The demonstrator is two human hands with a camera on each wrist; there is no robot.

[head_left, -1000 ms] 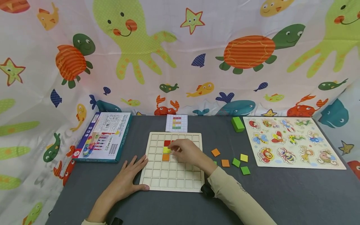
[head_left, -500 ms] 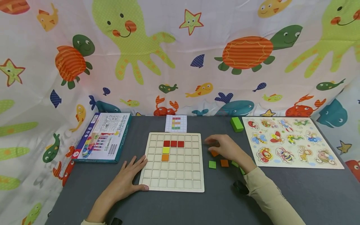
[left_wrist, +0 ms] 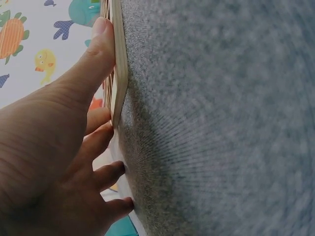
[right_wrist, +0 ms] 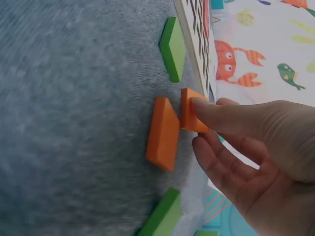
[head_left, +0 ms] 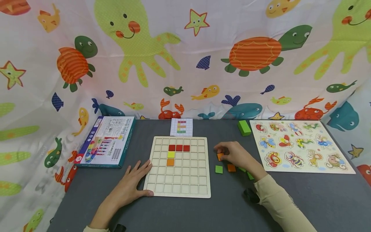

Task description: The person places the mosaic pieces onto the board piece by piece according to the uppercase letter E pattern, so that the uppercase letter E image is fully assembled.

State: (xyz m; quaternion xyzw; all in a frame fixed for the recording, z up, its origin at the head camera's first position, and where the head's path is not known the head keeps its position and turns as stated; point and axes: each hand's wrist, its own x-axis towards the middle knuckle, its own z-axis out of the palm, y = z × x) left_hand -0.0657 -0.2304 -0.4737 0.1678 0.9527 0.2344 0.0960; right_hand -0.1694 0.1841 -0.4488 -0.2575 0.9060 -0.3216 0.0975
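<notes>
My right hand (head_left: 237, 155) pinches a small orange square tile (right_wrist: 188, 110) between thumb and fingers, right of the wooden grid board (head_left: 185, 180). Just below it on the dark table lie another orange tile (right_wrist: 164, 135) and a green tile (head_left: 218, 169). More green tiles show partly from under the hand and wrist. On the board, a row of three red tiles (head_left: 179, 148) has a yellow tile (head_left: 171, 155) and an orange tile under its left end. My left hand (head_left: 131, 183) rests with extended fingers at the board's lower left, thumb on its front edge.
Behind the board lies a grid card (head_left: 181, 127) with coloured squares. A boxed game (head_left: 107, 141) sits at the left. To the right are a green block (head_left: 244, 128) and a picture puzzle board (head_left: 307, 165). A sea-animal curtain (head_left: 185, 93) hangs behind the table.
My right hand has left the board, where it covered two of the red tiles, and moved right to the loose tiles. It now pinches an orange one. My left hand stays put.
</notes>
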